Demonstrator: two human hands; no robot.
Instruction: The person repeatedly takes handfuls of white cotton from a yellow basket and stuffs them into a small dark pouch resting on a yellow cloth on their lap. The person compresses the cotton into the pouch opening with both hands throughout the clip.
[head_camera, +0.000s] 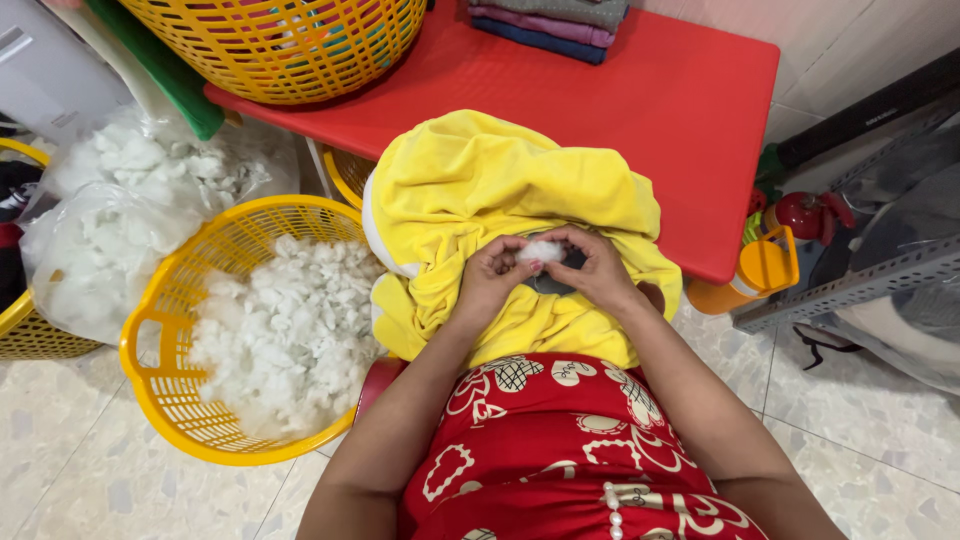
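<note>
Both my hands pinch one small tuft of white stuffing (541, 250) between their fingertips, right at a dark opening in the yellow plush cover (500, 195) that lies bunched on my lap and against the near edge of the red table (690, 110). My left hand (490, 275) has its fingers curled shut on the tuft's left side, and my right hand (597, 268) closes on its right side, so the two sets of fingertips nearly touch over the fluff. I cannot tell how deep the tuft sits in the opening.

Going from the left: I see clear plastic bags of white stuffing (120, 200) on the floor at the far left, beside the rim of a yellow basket (15, 330) that is cut off by the frame. Just right of the bags stands a round yellow basket of loose white stuffing (160, 330), near my left forearm. Farther back, another yellow basket (290, 45) sits on the table's left end. A stack of folded cloths (550, 22) lies at the table's far edge. Right of the table, an orange and yellow bottle (755, 275) stands on the tiled floor, with a grey perforated metal bar (870, 280) just beyond it.
</note>
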